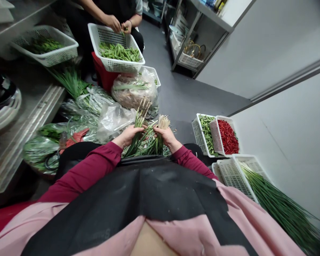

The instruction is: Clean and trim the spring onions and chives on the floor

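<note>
A person in a pink smock [202,220], black apron [138,199] and maroon sleeves [80,174] works in a narrow kitchen storeroom, the left hand [128,137] closed tightly around a bunch of green onions [140,119] and the right hand [167,137] closed just as narrowly on a second bunch of green onions [163,123], pale root ends pointing up. Directly below the two bunches lies a loose heap of green stalks [146,149]. Just left of the bunches, a clear plastic bag [113,122] lies against more bagged greens [53,142], and a stainless steel shelf [24,121] runs farther left. Just ahead of the bunches sits a bulging plastic bag of produce [133,90]. Farther ahead, a co-worker's hands [120,24] rest at the rim of a white plastic basket [114,39] of green pods [119,52], which is propped above a red crate [102,73]. To the right of the bunches, a white basket of red chilies [225,137] stands touching a white basket of green pods [206,131]. Nearer the person and to the right of the bunches, long green chives [280,209] lie across another white basket [232,176]. A metal storage rack [194,39] stands well beyond, across the grey floor [181,78].
</note>
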Motion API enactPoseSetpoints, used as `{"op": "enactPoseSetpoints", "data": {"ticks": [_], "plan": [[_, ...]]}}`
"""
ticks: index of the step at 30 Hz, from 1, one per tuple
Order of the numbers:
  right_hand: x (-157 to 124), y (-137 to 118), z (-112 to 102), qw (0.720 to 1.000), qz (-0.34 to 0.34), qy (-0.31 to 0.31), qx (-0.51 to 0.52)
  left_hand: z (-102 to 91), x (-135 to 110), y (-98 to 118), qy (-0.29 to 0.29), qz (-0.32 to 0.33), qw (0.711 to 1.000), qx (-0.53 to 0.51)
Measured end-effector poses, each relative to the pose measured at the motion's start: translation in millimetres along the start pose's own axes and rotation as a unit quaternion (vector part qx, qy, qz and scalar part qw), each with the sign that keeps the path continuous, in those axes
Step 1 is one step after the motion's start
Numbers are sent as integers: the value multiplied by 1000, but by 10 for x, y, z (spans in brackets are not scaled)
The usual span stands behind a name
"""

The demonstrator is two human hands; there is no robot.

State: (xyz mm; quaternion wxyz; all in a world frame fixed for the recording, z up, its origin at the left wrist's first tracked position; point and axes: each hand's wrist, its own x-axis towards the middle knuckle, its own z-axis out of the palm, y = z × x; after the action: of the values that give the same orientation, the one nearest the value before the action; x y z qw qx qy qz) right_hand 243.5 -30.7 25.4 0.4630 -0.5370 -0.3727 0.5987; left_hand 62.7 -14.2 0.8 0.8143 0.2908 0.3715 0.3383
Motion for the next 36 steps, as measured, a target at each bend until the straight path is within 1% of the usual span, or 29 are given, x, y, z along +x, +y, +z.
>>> {"op": "enactPoseSetpoints", "data": {"ticks": [2, 4, 7, 10, 12, 14, 17, 19, 22, 24, 25, 26, 27, 28, 29, 31, 34, 36], "plan": [[-12, 5, -1, 1000, 1, -5, -2, -6, 5, -11, -7, 0, 1000, 11], [-18, 19, 9, 1000, 2, -23, -9, 0, 1, -37, -18, -3, 999, 29], [-18, 37, 30, 999, 5, -44, -19, 27, -12, -76, -23, 12, 999, 44], [-4, 9, 9, 1000, -6, -9, -5, 47, -10, -84, 1, 29, 997, 70], [12, -50, -57, 999, -17, 25, 22, 38, 9, -66, 36, 30, 993, 105], [28, -137, -173, 998, -26, 51, 40, -4, 42, -25, 80, 23, 988, 128], [44, -286, -417, 995, -53, 72, 41, -154, 97, 96, 174, 30, 976, 126], [42, -373, -597, 992, -78, 88, 42, -309, 119, 213, 255, 63, 958, 111], [18, -445, -827, 987, -104, 117, 36, -550, 119, 406, 357, 145, 920, 75], [-3, -439, -907, 989, -103, 106, 12, -638, 103, 496, 401, 186, 896, 47], [-12, -419, -915, 991, -99, 89, -5, -642, 95, 515, 411, 199, 889, 39], [-16, -390, -898, 993, -91, 66, -20, -616, 87, 511, 408, 207, 888, 40], [-17, -353, -857, 995, -82, 40, -34, -563, 80, 484, 388, 210, 896, 48], [-14, -312, -795, 996, -73, 14, -45, -485, 74, 433, 352, 213, 909, 64], [-8, -269, -714, 996, -65, -11, -52, -389, 68, 363, 301, 215, 925, 85], [7, -188, -519, 995, -56, -51, -60, -179, 53, 190, 181, 211, 952, 126], [15, -109, -240, 993, -57, -78, -64, 78, 10, -40, 30, 183, 972, 142], [8, -90, -120, 993, -58, -79, -65, 163, -28, -117, -43, 146, 982, 108]]}}
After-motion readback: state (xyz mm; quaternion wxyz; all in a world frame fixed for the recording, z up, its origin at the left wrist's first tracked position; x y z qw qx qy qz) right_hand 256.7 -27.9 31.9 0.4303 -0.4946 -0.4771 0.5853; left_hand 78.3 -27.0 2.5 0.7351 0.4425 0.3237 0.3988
